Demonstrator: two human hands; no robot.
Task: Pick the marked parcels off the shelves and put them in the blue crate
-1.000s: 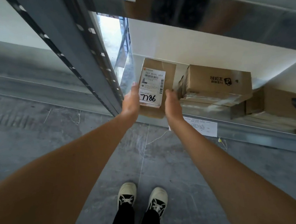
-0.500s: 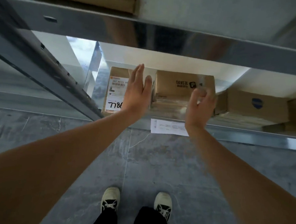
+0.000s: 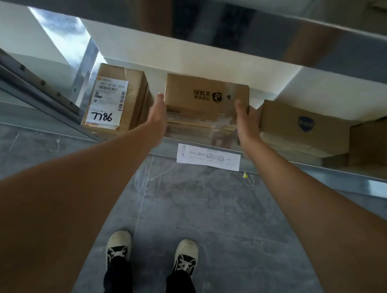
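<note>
A: Entry, head view. Where is the middle parcel [image 3: 205, 99] located?

B: It is seen on the metal shelf [image 3: 300, 168], between the labelled parcel [image 3: 116, 98] at the left and the parcel with the blue emblem [image 3: 302, 125] at the right. A dark logo and printed characters are noted on its top face, and clear tape is seen over its near side.

A: How is it held?

B: The left hand [image 3: 159, 114] is laid against its left side, the thumb resting at the top edge. The right hand [image 3: 246, 120] is laid against its right side. The fingers of both hands are hidden behind the box, so how far they are curled cannot be told. Whether the parcel is lifted off the shelf cannot be told either.

A: And the labelled parcel?

B: It is stood at the shelf's left end, touched by neither hand. "7786" is read in black marker on its white label [image 3: 108, 105], below barcodes.

A: Other items recorded?

B: A white paper slip [image 3: 209, 157] is fixed to the shelf's front edge. A further brown box [image 3: 376, 144] is seen at the far right. Two pale shoes [image 3: 118, 246] are planted on the grey floor [image 3: 240, 217].
</note>
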